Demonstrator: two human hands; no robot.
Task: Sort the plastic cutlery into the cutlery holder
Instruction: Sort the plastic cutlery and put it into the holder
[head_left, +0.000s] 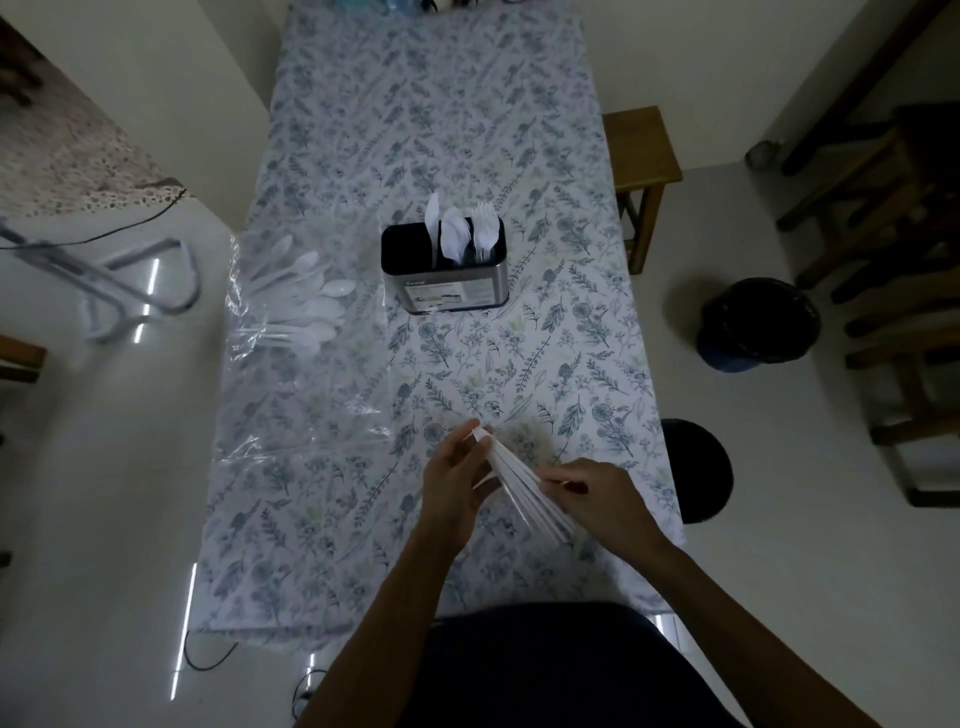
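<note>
From my remote feed, the left hand (457, 480) and right hand (597, 493) both grip a fanned bundle of white cutlery (524, 491) above the floral tablecloth (467, 130), near side of the cutlery holder (444, 273).

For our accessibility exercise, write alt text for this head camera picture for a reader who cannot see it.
Two hands, left hand and right hand, hold a fanned bundle of white plastic cutlery above a floral tablecloth. Farther back a dark cutlery holder already holds some white pieces, and loose white spoons lie on clear plastic wrap to the left.
</note>
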